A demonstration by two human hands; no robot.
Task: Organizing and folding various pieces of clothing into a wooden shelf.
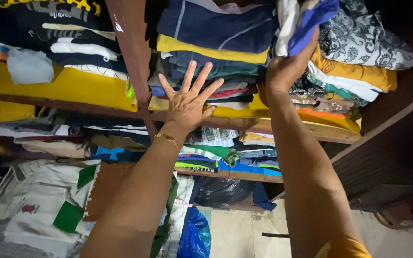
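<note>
Pressing folded clothes (216, 76) on a wooden shelf (264, 125), left hand (187, 102) flat.

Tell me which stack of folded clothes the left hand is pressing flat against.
The middle stack, just right of the wooden upright, with a navy garment on top. The left hand lies spread against its front; the right hand grips cloth farther right.

Bare forearms, gold bracelet (168, 139) on left wrist, yellow-orange sleeve (344, 249) on right
</note>
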